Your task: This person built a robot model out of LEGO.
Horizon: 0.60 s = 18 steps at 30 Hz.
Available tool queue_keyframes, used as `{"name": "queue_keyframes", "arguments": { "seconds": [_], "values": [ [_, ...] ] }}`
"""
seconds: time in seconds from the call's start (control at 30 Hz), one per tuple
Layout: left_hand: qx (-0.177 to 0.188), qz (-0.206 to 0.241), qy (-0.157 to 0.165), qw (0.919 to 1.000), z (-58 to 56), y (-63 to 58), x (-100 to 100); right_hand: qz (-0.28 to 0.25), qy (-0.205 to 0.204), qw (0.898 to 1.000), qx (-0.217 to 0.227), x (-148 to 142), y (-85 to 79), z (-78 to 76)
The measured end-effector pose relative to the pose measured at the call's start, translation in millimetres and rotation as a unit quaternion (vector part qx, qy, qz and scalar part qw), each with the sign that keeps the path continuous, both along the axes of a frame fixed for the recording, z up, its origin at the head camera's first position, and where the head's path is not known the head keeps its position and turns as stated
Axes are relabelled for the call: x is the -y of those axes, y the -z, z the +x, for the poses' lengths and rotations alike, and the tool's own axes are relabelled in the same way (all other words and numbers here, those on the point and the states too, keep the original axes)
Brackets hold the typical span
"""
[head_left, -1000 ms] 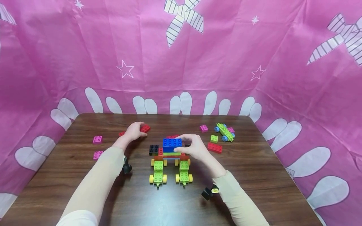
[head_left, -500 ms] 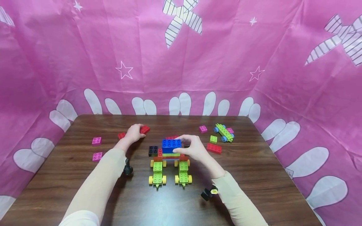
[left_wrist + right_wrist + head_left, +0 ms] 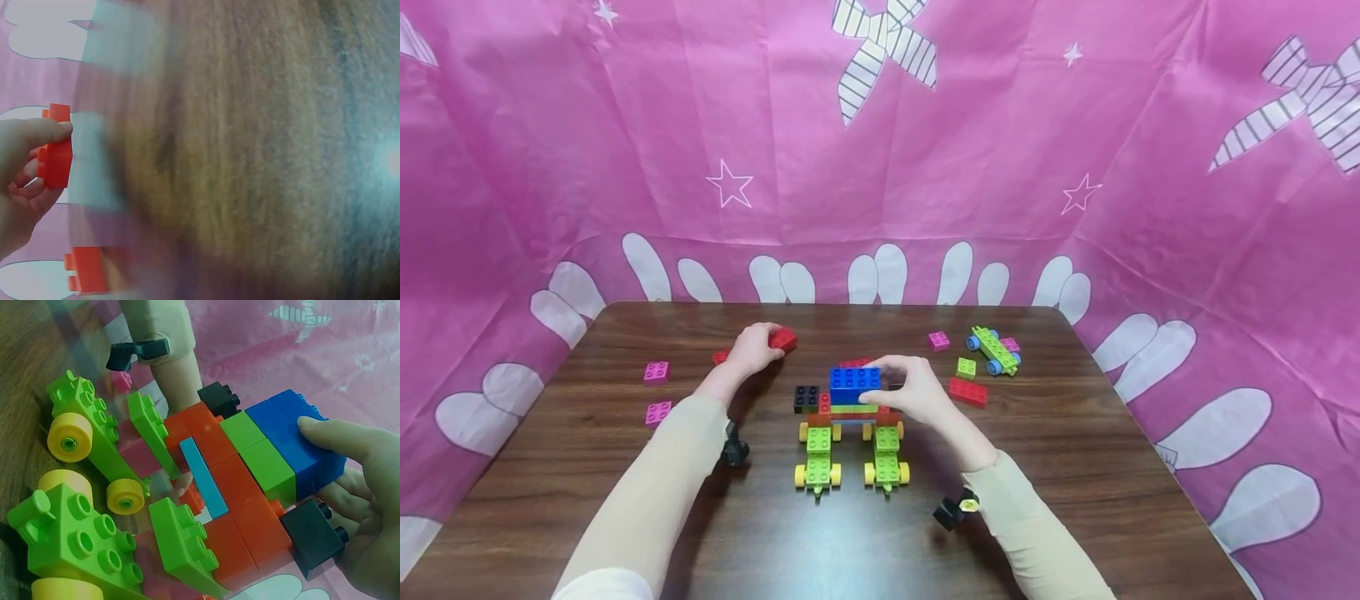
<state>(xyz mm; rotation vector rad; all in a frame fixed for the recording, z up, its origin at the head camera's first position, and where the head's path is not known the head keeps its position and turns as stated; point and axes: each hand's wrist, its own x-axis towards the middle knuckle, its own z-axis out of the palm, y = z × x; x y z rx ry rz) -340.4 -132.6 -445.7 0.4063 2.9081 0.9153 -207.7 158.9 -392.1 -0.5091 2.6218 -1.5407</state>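
At the back of the table my left hand pinches a red brick between thumb and fingers. My right hand holds the blue bricks at the top of a built toy-brick vehicle, thumb on the near side and fingers behind. Below the blue lie light green bricks, then red bricks with a thin light blue strip. Two green wheeled bases with yellow wheels carry the build. A black brick sticks out at its left; another black brick is beside my right fingers.
Two pink bricks lie at the left, and a red brick sits behind my left wrist. Another red brick, a small green brick, pink bricks and a green base with blue wheels are at the back right.
My left thumb and fingers have drawn in slightly around the red brick, which has barely shifted. My right hand keeps its hold on the blue bricks.
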Motion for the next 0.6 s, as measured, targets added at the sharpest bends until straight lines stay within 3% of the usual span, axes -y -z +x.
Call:
{"name": "queue_keyframes", "arguments": {
  "seconds": [0.23,0.6],
  "values": [
    [-0.016,0.021,0.011,0.9996,6.5,-20.0,-1,0.002,-0.001,1.0,-0.004,0,-0.1,-0.8],
    [-0.083,0.031,0.055,0.9945,26.6,-63.6,-15,-0.002,-0.001,1.0,-0.007,0,1.4,-1.3]
  ]
}}
